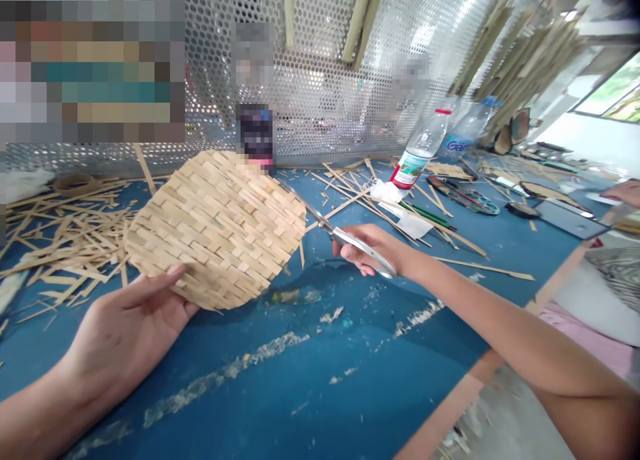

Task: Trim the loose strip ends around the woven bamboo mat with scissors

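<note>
Head view, left to right. Along the left edge of the blue table (320, 393), a loose heap of cut bamboo strips (65, 247), spread toward the far edge. Left of centre and held clear of the table, a woven bamboo panel (215, 230), grasped from below by the left hand (125, 333): thumb laid across the face near the lower rim, remaining fingers hidden behind the weave. Panel outline rounded; long axis tilted from lower left to upper right, upper end directed toward a dark pixelated object (256, 137) near the far edge. At centre, the right hand (373, 250) clenched around the handles of steel scissors (345, 237), forearm entering from the lower right. Blades closed or nearly so, exact gap not determinable; tips aimed up and left, at the panel's right rim, contact unclear. Beyond the scissors, white paper (400, 207) and a tilted plastic bottle with a red cap (420, 150). Toward the right edge, a grey laptop (570, 217), with another person's hand (625, 193) just beyond it.
</note>
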`<state>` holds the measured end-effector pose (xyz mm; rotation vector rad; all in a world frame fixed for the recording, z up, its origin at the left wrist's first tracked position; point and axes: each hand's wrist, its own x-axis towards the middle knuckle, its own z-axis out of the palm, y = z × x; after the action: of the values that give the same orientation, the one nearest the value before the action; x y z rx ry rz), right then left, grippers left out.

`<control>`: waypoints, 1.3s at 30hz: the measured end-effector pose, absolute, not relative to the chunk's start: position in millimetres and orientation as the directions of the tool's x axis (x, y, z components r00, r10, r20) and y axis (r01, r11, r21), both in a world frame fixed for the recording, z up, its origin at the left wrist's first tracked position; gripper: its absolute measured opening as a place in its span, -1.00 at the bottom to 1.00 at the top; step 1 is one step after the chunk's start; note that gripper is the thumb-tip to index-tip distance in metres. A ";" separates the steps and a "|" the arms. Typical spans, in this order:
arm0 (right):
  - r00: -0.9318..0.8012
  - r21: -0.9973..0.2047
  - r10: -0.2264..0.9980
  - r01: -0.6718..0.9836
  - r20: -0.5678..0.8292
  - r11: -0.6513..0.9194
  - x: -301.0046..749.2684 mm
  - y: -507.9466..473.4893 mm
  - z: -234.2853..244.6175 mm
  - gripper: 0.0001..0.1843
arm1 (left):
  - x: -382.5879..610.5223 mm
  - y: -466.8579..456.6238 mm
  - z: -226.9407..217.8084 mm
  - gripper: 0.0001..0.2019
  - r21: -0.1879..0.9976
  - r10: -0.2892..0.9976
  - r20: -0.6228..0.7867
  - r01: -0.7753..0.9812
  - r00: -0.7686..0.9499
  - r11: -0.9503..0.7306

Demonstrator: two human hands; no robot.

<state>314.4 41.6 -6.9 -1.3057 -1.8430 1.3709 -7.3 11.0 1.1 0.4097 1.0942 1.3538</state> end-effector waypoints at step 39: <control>-0.489 -0.868 0.872 0.433 0.002 0.244 309.2 33.4 -12.9 -0.24 | -17.0 4.4 -16.1 -0.57 0.836 0.969 -0.215 -0.490 0.122 0.247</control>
<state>309.2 33.4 -12.9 -1.1873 -2.0288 1.1748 -17.0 4.4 -16.1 0.6817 0.8827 1.1939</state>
